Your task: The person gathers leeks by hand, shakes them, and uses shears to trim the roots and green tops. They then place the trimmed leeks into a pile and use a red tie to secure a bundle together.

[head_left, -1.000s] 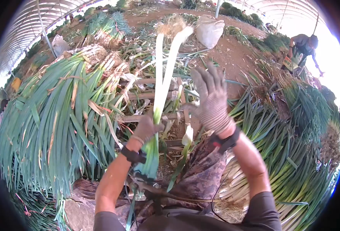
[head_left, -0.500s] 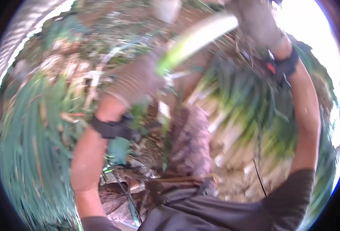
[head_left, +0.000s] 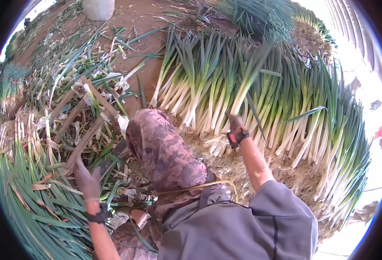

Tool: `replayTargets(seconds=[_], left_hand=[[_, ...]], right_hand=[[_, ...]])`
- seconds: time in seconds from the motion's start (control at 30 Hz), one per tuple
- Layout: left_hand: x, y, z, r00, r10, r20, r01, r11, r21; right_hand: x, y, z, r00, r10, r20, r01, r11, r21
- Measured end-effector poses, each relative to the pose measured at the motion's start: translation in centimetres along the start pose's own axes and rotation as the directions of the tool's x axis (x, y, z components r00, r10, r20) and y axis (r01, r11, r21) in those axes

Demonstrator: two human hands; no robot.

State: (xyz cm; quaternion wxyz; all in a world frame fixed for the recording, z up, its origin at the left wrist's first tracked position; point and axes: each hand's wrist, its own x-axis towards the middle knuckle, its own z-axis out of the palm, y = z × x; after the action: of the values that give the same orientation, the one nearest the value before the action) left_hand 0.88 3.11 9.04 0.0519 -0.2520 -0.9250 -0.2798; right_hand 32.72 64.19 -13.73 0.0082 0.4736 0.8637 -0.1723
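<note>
My right hand (head_left: 236, 124), in a brown glove, is closed around the root end of a leek (head_left: 242, 92). That leek lies over the row of leeks (head_left: 199, 65), its green tips blurred and pointing away from me. My left hand (head_left: 88, 181), also gloved, is empty, its fingers stretched forward and the thumb apart. It is above the edge of the untrimmed leeks (head_left: 30, 190) on the left, close to a wooden frame (head_left: 85, 141).
My camouflage-clad knee (head_left: 156, 143) stands between the two piles. Leaf scraps (head_left: 65, 82) litter the ground beyond the frame. A white container (head_left: 99, 8) stands at the back left, and more leeks (head_left: 256, 17) lie at the back right.
Both hands were raised in front with a leek stretched between them. The right hand has brought it down onto the right row; the left hand has let go and moved down left.
</note>
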Motion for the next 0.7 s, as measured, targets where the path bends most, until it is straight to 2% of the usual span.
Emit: replayTargets(seconds=[0.03,0.07,0.13,0.23,0.3,0.33,0.37,0.4,0.47,0.53,0.57,0.6,0.67,0.7], left_hand=[[-1.6,-1.0,0.9,0.998,-0.028,0.047,0.029,0.999,-0.030],[-3.3,-2.1,1.8,0.994,-0.055,0.095,0.061,0.997,-0.056],[-5.2,-3.2,2.8,0.968,-0.158,0.196,0.182,0.976,-0.116],[-6.6,-4.8,3.7,0.948,-0.210,0.239,0.228,0.973,-0.047],[-7.2,-7.8,5.4,0.946,-0.206,0.251,0.235,0.968,-0.092],[-7.0,-7.8,5.6,0.944,-0.204,0.260,0.240,0.964,-0.113],[-6.9,-7.8,5.8,0.932,-0.201,0.302,0.239,0.967,-0.091],[-6.2,-6.0,5.3,0.918,-0.200,0.342,0.237,0.969,-0.070],[-6.2,-3.8,5.2,0.900,-0.201,0.387,0.242,0.969,-0.059],[-6.1,-2.7,5.5,0.896,-0.204,0.395,0.257,0.963,-0.084],[-6.7,-3.1,5.9,0.920,-0.137,0.368,0.175,0.982,-0.073],[-7.6,-3.9,6.5,0.915,-0.146,0.377,0.193,0.977,-0.092],[-8.7,-5.4,7.9,0.906,-0.159,0.392,0.227,0.965,-0.134],[-8.6,-5.0,7.6,0.868,-0.180,0.463,0.266,0.956,-0.127]], right_hand=[[-3.6,-2.6,-1.7,0.909,0.388,0.153,-0.411,0.769,0.489],[-5.9,-3.7,-2.6,0.842,0.500,0.203,-0.505,0.598,0.622],[-8.7,-6.4,-5.1,0.777,0.596,0.203,-0.520,0.426,0.740],[-9.3,-5.1,-4.1,0.801,0.594,0.071,-0.455,0.528,0.718],[-6.1,-2.3,0.0,0.782,0.611,0.124,-0.512,0.515,0.687],[-6.4,-3.6,-0.8,0.769,0.621,0.152,-0.542,0.508,0.670],[-7.3,-4.7,-1.6,0.826,0.547,0.133,-0.475,0.550,0.687],[-6.7,-4.5,-0.9,0.833,0.532,0.151,-0.481,0.562,0.673],[-7.2,-7.2,-3.6,0.861,0.508,-0.029,-0.473,0.820,0.322],[-7.6,-9.1,-6.8,0.873,0.382,-0.303,-0.361,0.924,0.123],[-7.9,-9.5,-8.9,0.852,0.274,-0.446,-0.307,0.952,-0.003],[-7.9,-9.3,-10.1,0.813,0.146,-0.564,-0.266,0.954,-0.137],[-5.8,-6.5,-11.5,0.856,0.247,-0.453,-0.393,0.882,-0.262],[-4.8,-5.2,-12.0,0.864,0.300,-0.405,-0.443,0.835,-0.326]])
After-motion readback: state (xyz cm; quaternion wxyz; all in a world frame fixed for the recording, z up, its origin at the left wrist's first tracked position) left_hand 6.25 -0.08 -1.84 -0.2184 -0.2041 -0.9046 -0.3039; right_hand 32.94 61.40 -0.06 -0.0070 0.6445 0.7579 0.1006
